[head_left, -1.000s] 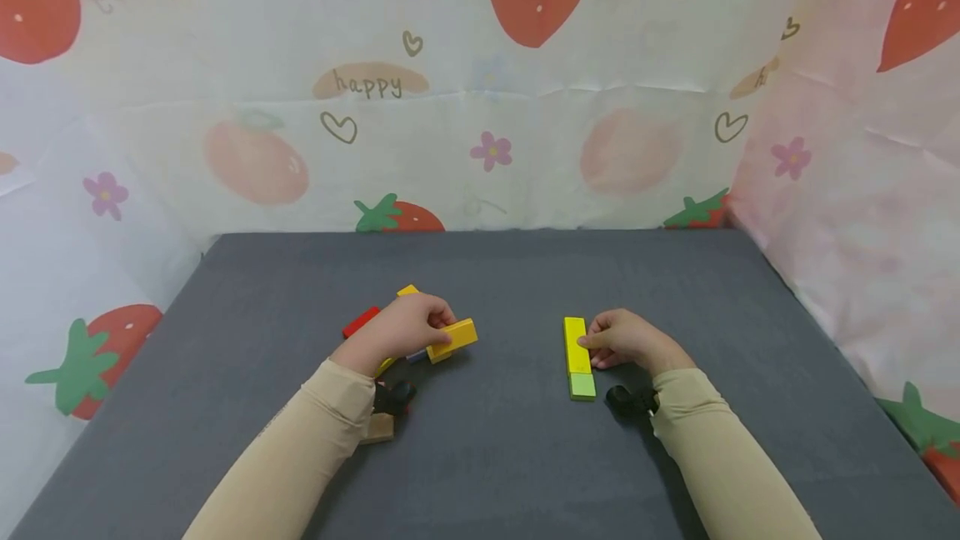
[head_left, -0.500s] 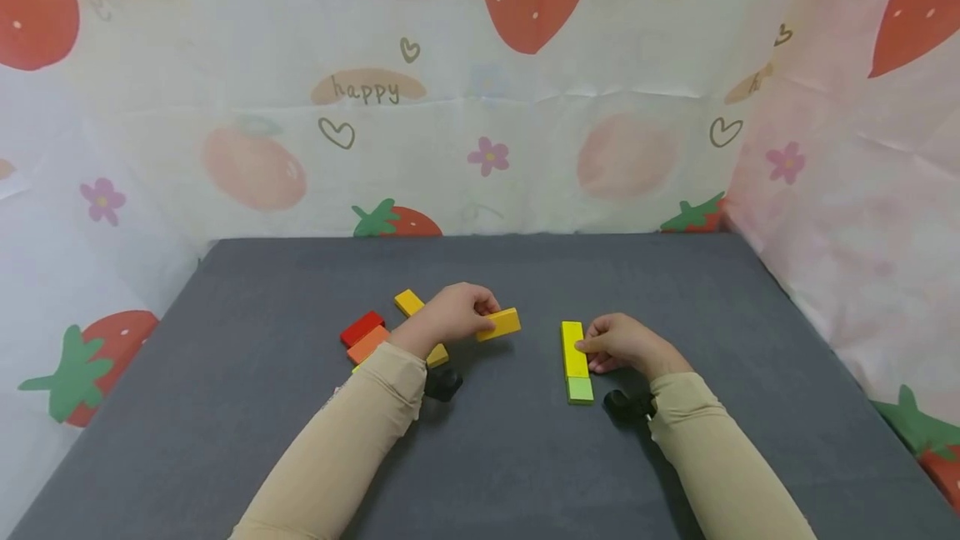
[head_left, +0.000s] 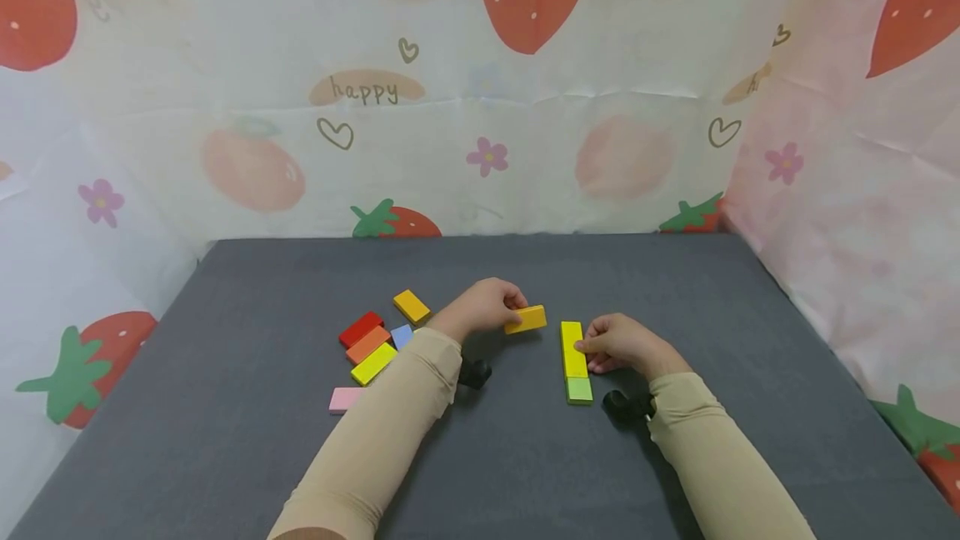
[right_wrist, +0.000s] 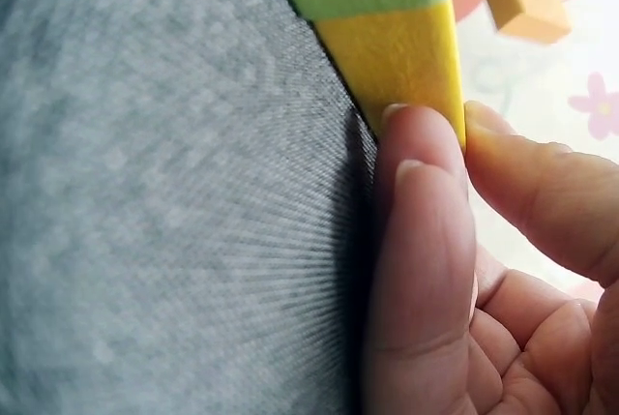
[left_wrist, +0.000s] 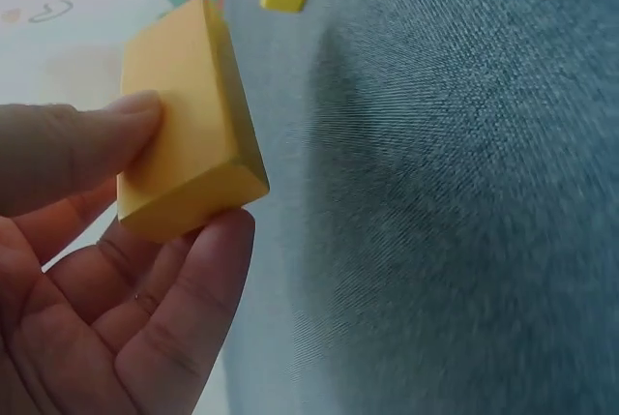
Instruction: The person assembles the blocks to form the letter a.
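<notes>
My left hand [head_left: 487,307] pinches an orange-yellow block [head_left: 528,320] between thumb and fingers, raised above the dark table. In the left wrist view the thumb lies on this block's [left_wrist: 189,125] broad face, with fingertips behind and below it. To its right, apart from it, a yellow block [head_left: 574,363] lies end to end with a light green block [head_left: 579,392]. My right hand [head_left: 626,344] holds the yellow block from the right, its thumb at the top. In the right wrist view fingertips press the yellow block's [right_wrist: 401,57] side, hiding its far end.
Left of the left forearm lie a red block [head_left: 360,328], an orange block [head_left: 368,345], another yellow block [head_left: 373,364], a blue block [head_left: 402,337], a pink block [head_left: 345,400] and an amber block [head_left: 412,307]. A strawberry-print cloth [head_left: 480,190] hangs behind the table.
My left hand has carried the orange-yellow block rightward from the loose blocks toward the yellow and green pair, uncovering several blocks at left. My right hand has stayed in place.
</notes>
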Demonstrator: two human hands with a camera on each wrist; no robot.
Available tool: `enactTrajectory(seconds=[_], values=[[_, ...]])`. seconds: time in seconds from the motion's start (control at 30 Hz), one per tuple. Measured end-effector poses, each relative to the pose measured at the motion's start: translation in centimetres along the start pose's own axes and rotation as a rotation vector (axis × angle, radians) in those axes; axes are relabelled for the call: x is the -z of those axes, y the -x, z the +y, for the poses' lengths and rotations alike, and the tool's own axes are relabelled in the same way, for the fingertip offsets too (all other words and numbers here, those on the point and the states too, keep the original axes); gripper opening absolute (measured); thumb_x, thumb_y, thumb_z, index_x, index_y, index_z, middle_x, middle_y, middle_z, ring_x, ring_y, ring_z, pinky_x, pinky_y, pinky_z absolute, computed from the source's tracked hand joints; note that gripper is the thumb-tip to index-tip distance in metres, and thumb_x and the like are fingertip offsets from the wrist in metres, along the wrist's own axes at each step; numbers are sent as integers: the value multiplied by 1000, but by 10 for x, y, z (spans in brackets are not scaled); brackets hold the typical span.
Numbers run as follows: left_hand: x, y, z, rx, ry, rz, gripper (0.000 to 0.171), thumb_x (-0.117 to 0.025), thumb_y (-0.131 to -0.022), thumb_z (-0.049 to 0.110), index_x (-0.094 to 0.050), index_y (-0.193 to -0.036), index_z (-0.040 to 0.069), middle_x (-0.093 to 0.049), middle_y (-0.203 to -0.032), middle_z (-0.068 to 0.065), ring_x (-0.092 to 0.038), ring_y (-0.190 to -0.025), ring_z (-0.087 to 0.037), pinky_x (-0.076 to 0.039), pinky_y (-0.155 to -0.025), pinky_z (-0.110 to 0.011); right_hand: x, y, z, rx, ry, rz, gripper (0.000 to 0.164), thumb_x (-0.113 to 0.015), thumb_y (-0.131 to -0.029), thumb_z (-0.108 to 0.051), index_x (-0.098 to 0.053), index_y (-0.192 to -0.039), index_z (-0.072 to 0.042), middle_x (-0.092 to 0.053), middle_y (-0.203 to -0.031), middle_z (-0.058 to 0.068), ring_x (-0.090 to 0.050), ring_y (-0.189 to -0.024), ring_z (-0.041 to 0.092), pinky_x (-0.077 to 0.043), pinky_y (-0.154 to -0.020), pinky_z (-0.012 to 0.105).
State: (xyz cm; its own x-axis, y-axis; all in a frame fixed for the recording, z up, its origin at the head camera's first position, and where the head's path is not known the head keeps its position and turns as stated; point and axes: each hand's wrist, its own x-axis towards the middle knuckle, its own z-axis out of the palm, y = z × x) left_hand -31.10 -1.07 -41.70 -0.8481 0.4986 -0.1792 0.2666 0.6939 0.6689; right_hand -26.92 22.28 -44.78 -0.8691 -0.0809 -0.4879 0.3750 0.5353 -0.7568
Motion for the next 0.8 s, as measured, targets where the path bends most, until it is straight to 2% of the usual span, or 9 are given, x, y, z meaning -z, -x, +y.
enactTrajectory(seconds=[0.17, 0.4, 0.8], values=[[-7, -11, 1, 2, -9, -34, 15, -64, -85, 13, -67, -100, 14, -62, -90, 2, -56, -79, -15, -47, -73, -28, 0, 0, 0, 1, 14, 5, 17, -63, -86, -18, -57, -82, -3, -58, -73, 8, -56, -56, 15, -51, -58, 27], [-13, -16, 2, 37, -15, -73, 16, -63, -86, 15, -68, -101, 14, -62, -89, 3, -56, -80, -15, -46, -74, -30, 0, 1, -1, 6, 13, 1, 17, -63, -86, -18, -57, -81, -4, -58, -72, 8, -56, -56, 15, -51, -58, 26], [-16, -24, 6, 87, -26, -58, 16, -61, -87, 15, -69, -101, 15, -62, -88, 3, -55, -81, -17, -46, -73, -31, 0, 0, -2, -13, 11, -12, 17, -64, -86, -19, -57, -83, -4, -58, -72, 6, -57, -55, 13, -51, -57, 26]])
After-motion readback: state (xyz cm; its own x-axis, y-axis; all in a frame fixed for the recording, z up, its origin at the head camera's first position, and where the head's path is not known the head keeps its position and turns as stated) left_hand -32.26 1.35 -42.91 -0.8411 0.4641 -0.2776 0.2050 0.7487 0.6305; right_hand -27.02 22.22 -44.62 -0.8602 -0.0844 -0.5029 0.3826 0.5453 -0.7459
